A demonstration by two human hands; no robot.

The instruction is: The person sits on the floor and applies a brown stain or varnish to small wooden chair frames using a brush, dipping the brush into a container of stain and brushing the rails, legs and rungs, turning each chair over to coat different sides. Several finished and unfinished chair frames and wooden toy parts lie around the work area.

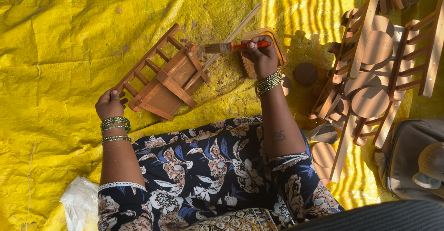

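Note:
My left hand [110, 104] grips the near end of a small brown wooden rack with ladder-like rungs [162, 80], which lies tilted on the yellow tarp [60, 41]. My right hand [261, 55] holds a paintbrush with a red handle [233, 46]; its bristles point left and touch the rack's far corner. Under the right hand sits a shallow wooden tray or container [277, 43], partly hidden by the hand. A thin pale stick [240, 25] slants up from the rack.
A pile of unfinished wooden racks and round wooden discs [374, 73] lies at the right. One dark disc [305, 73] rests on the tarp near my right wrist. A grey bag [414, 161] sits at lower right, white plastic [81, 203] at lower left.

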